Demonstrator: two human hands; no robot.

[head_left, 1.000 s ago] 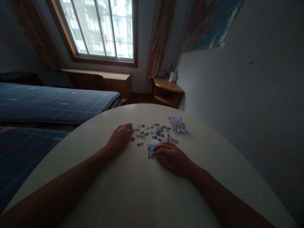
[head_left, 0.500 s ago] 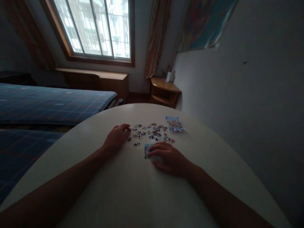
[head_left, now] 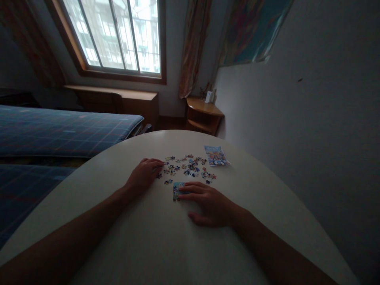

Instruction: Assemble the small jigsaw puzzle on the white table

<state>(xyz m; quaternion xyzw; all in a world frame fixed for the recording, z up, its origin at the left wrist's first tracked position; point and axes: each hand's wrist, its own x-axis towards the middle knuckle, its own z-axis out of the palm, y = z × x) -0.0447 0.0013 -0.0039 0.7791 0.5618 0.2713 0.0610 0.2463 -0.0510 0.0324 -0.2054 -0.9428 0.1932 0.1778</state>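
Several loose jigsaw puzzle pieces (head_left: 192, 172) lie scattered over the middle of the white round table. At their left edge rests my left hand (head_left: 145, 173), fingers stretched out and fingertips at the outermost pieces; whether it touches one I cannot tell. My right hand (head_left: 210, 202) lies flat with its fingers extended over a small joined section of puzzle (head_left: 176, 192), covering its right part. The thumb of that hand is spread apart on the tabletop. Behind the pieces, to the right, is a colourful printed packet or sheet (head_left: 217, 156).
The round table (head_left: 166, 245) curves away with its far edge before a wooden corner shelf (head_left: 204, 107). A bed with a blue plaid mattress (head_left: 65, 130) stands along the left. A wall (head_left: 285, 130) runs close by on the right.
My right hand has slid slightly left and nearer, with the joined puzzle section moving the same way. My left hand's fingers have straightened out. The view has shifted a little.
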